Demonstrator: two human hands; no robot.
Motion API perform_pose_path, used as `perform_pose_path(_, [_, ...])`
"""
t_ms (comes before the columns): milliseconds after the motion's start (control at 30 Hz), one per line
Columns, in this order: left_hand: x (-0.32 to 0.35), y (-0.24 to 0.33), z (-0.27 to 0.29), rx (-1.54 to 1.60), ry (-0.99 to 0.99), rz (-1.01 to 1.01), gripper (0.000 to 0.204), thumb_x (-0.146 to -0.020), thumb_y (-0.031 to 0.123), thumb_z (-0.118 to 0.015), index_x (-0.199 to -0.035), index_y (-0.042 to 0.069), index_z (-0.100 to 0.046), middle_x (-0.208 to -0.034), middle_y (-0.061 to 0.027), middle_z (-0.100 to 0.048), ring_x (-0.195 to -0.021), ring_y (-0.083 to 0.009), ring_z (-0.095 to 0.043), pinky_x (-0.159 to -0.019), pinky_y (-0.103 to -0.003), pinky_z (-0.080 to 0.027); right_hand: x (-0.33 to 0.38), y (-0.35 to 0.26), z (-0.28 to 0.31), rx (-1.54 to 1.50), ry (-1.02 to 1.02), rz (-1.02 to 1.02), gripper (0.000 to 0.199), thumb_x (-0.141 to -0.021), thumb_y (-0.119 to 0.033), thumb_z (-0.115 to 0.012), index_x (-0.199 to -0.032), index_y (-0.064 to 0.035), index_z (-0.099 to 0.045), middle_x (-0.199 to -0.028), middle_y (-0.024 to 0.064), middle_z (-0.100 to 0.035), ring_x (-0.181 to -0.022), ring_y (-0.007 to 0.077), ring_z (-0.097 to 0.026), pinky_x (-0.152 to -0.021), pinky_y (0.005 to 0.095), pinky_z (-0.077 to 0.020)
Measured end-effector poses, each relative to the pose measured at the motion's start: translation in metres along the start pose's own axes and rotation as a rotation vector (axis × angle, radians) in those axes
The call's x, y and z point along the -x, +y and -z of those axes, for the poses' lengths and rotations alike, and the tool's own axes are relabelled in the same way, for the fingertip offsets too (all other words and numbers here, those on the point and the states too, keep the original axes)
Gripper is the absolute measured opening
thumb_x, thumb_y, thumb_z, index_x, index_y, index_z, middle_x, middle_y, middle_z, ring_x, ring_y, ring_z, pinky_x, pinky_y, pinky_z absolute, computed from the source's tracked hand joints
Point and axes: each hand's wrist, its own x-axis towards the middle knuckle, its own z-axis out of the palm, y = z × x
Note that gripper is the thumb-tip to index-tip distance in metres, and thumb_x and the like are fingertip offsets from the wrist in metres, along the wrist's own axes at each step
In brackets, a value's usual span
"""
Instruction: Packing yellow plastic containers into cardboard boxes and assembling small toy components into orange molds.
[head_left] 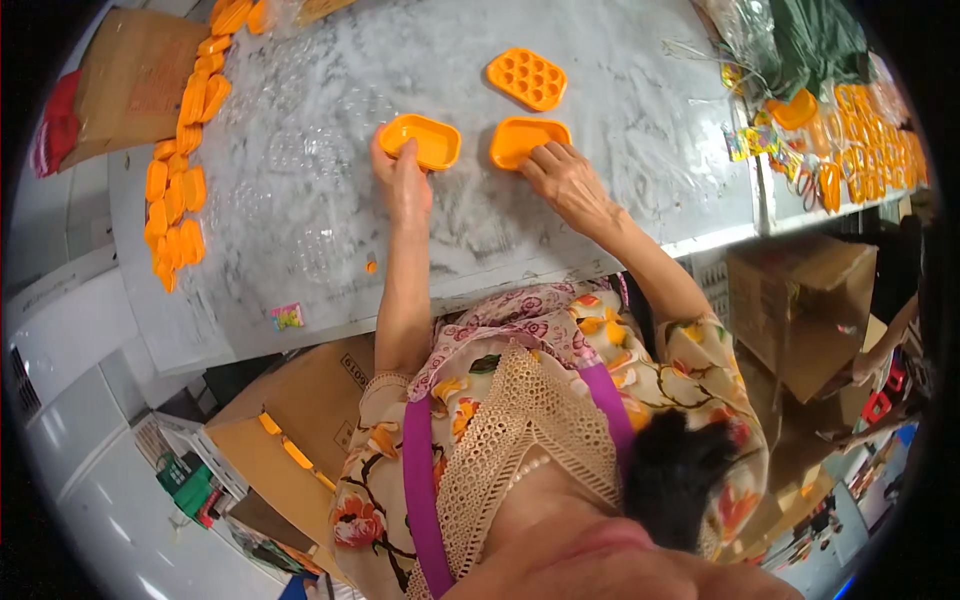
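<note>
On marble table (620, 110), each hand touches an apparently empty orange tray: left hand (402, 175), left tray (422, 140); right hand (562, 175), right tray (527, 141).

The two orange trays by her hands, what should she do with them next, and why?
Probably lift or bring together the two orange trays: the left hand grips the left tray, the right hand rests on the right tray, and they lie side by side, slightly apart.

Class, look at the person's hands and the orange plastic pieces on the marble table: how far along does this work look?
Done: a long heap of orange pieces lies along the table's left side. In hand: the left hand grips one orange tray; the right hand touches a second tray. Left: an orange dimpled plate lies untouched beyond them, and more orange parts wait at the far right.
</note>
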Motion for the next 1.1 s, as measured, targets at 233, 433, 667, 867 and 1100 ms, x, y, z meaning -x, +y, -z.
perform_pose_path(233, [0.033,-0.006,0.037,-0.354,-0.126,-0.135,0.061,-0.084,0.006,-0.060,-0.138,0.002,-0.031,-0.116,-0.0143,-0.054,-0.096,-0.0187,-0.057,-0.083,-0.030,-0.048,-0.008,0.009,0.012,-0.060,-0.078,-0.017,0.013,-0.070,0.001,-0.055,-0.081,-0.0044,-0.056,-0.082,0.0097,-0.055,-0.083,0.0275,-0.055,-0.075,0.0371,-0.0463])
perform_pose_path(433, [0.052,0.045,0.049,-1.033,-0.212,-0.092,0.042,-0.082,0.017,-0.066,-0.121,0.006,-0.058,-0.098,-0.0049,-0.066,-0.065,-0.0097,-0.059,-0.060,-0.026,-0.047,-0.014,0.011,0.019,-0.100,-0.154,-0.030,0.008,-0.073,0.000,-0.055,-0.079,-0.0039,-0.057,-0.081,0.0112,-0.055,-0.082,0.0299,-0.055,-0.075,0.0394,-0.0461])
perform_pose_path(667, [0.000,0.114,0.095,-0.945,0.067,-0.278,0.038,-0.082,0.020,-0.064,-0.117,0.007,-0.062,-0.093,-0.0060,-0.069,-0.064,-0.0129,-0.061,-0.062,-0.028,-0.049,-0.020,-0.001,0.022,-0.213,-0.230,-0.036,0.010,-0.075,-0.004,-0.062,-0.085,-0.0028,-0.061,-0.084,0.0123,-0.059,-0.082,0.0315,-0.057,-0.075,0.0396,-0.0467])
perform_pose_path(867, [-0.067,0.149,0.203,-1.298,0.571,-0.687,0.028,-0.082,0.016,-0.060,-0.107,0.004,-0.065,-0.096,-0.0146,-0.068,-0.084,-0.0314,-0.065,-0.079,-0.039,-0.050,-0.023,-0.012,0.033,-0.406,0.084,-0.272,0.032,-0.074,0.001,-0.070,-0.105,-0.0031,-0.063,-0.102,0.0140,-0.063,-0.090,0.0279,-0.062,-0.077,0.0355,-0.0500])
perform_pose_path(1100, [-0.009,0.158,0.288,-1.053,1.083,-0.710,0.035,-0.079,0.012,-0.059,-0.112,0.001,-0.059,-0.109,-0.0203,-0.061,-0.110,-0.0367,-0.051,-0.093,-0.043,-0.041,0.016,0.049,0.004,-0.295,0.262,-0.520,0.025,-0.084,-0.002,-0.063,-0.109,-0.0034,-0.064,-0.097,0.0101,-0.064,-0.079,0.0205,-0.062,-0.070,0.0316,-0.0498])
